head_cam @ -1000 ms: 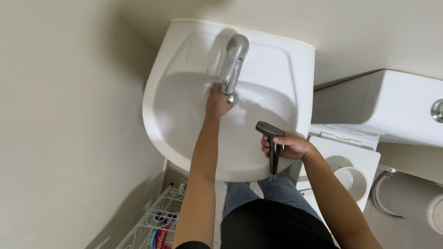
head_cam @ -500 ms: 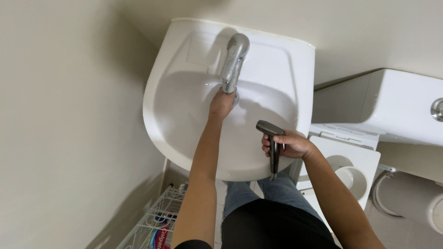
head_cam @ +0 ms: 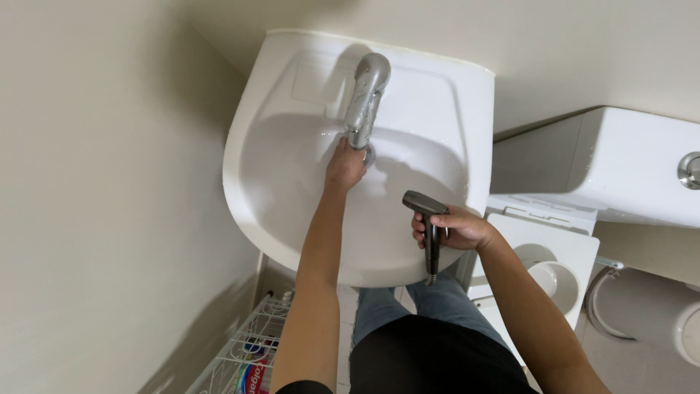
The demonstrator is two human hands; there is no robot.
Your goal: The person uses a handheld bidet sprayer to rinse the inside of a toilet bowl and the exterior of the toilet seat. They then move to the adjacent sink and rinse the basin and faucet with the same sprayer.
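Note:
A white wash basin (head_cam: 277,190) hangs on the wall below me, with a chrome tap (head_cam: 367,95) at its back. My left hand (head_cam: 345,164) reaches into the bowl and rests just under the tap's spout, near the drain; its fingers are curled and I cannot see anything in them. My right hand (head_cam: 456,228) is shut on the handle of a dark handheld sprayer (head_cam: 429,219), held over the basin's right front part with its head pointing into the bowl.
A white toilet cistern (head_cam: 605,168) with a chrome button stands at the right, the closed toilet lid (head_cam: 539,248) below it. A white wire rack (head_cam: 240,357) holding a tube sits on the floor at the lower left. A beige wall fills the left side.
My left hand has shifted slightly within the bowl under the spout. The right hand with the sprayer has stayed nearly in place.

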